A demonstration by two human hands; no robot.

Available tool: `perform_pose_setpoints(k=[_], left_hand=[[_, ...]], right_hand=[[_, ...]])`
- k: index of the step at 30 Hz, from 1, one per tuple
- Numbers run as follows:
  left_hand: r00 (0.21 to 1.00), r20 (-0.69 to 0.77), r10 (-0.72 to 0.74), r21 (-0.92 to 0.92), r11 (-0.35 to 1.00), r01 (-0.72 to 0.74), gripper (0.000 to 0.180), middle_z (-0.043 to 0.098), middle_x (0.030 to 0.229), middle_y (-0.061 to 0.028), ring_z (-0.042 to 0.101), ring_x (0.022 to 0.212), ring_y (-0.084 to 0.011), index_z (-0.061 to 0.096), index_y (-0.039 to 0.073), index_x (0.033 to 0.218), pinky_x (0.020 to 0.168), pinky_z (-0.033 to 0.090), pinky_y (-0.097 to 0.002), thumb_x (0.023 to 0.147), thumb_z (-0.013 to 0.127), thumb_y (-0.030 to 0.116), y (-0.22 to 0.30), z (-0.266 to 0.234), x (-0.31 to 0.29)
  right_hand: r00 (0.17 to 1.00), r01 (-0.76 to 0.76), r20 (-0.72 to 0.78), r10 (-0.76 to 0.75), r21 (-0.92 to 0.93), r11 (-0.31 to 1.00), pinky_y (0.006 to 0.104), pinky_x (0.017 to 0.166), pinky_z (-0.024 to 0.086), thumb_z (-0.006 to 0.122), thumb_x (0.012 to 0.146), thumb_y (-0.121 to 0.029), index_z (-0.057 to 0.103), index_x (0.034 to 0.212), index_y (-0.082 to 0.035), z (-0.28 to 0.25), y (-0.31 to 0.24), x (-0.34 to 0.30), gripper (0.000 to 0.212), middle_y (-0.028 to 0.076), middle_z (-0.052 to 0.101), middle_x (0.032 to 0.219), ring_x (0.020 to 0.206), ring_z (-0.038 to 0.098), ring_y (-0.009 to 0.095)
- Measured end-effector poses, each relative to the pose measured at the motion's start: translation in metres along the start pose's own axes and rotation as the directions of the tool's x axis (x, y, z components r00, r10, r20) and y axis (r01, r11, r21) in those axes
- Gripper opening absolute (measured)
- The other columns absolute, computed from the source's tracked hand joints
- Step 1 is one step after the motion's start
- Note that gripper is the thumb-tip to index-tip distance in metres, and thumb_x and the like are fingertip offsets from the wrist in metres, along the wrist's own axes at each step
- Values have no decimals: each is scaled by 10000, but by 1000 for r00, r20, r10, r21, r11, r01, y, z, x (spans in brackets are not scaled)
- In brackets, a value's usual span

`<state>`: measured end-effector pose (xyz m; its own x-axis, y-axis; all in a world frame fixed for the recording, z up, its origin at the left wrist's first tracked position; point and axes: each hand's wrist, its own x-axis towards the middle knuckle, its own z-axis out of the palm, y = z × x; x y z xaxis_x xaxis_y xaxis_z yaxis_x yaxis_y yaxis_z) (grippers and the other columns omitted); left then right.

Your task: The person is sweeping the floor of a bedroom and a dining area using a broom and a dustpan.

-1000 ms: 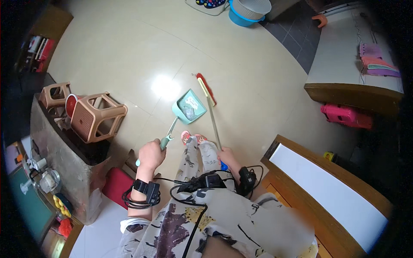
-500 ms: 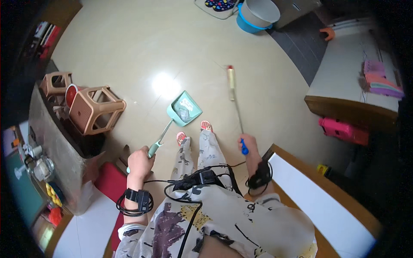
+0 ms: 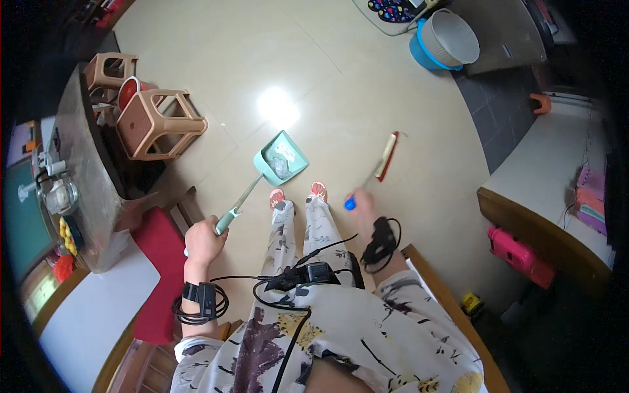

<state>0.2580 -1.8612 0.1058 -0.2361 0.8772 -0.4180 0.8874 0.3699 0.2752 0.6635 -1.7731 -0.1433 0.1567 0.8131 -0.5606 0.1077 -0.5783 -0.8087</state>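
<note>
My left hand (image 3: 205, 241) is closed round the pale green grip of a long-handled dustpan (image 3: 298, 165). Its mint-green pan rests on the floor in front of my feet, with clear crumpled plastic and whitish scraps inside. My right hand (image 3: 364, 207) grips the blue-ended handle of a broom (image 3: 388, 157). The broom's head, cream along one side and red along the other, is to the right of the dustpan and apart from it. I cannot tell whether its bristles touch the floor.
Brown plastic stools (image 3: 157, 124) stand at the left beside a table (image 3: 98, 216). A red-cushioned seat (image 3: 157, 275) is by my left arm. Far right are a blue bucket (image 3: 424, 56) with a grey basket (image 3: 452, 39), and a pink case (image 3: 517, 255) lies below the right-hand table (image 3: 544, 229).
The broom has swung nearer and its head has turned, now slanting with its red side showing. My right hand has moved slightly left and up. The dustpan stays nearly in place while my view has shifted.
</note>
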Motion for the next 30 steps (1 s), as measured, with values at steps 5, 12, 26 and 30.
perform_pose_setpoints(k=[5,12,26,30], left_hand=[[998,-12,-56,-15,998,56,183,580,613,-154,587,630,-335,579,65,674,582,468,-424,677,656,231,5,4,-2],[980,-68,-186,-151,973,175,218,594,654,-168,591,651,-350,581,67,735,586,473,-438,703,652,270,12,22,-15],[930,200,-310,-244,903,354,310,623,817,-172,600,791,-337,601,49,814,702,477,-422,748,608,352,39,36,-1],[959,223,-172,-449,855,258,400,618,736,-154,608,691,-300,583,25,789,621,477,-408,740,598,423,40,19,1]], right_hand=[[813,-559,80,577,385,734,303,375,359,521,779,-62,473,729,-51,43,-100,-70,70,55,477,567,441,461,175],[881,-436,226,416,46,899,260,327,319,521,800,-119,433,727,-69,-22,-193,-47,124,42,483,569,390,429,115],[930,-100,263,256,-488,867,351,346,407,495,802,-93,490,674,42,64,-110,32,186,114,496,509,384,501,223],[847,135,477,233,-619,774,328,334,381,506,807,-104,488,674,13,45,-81,-35,178,101,494,514,374,488,205]])
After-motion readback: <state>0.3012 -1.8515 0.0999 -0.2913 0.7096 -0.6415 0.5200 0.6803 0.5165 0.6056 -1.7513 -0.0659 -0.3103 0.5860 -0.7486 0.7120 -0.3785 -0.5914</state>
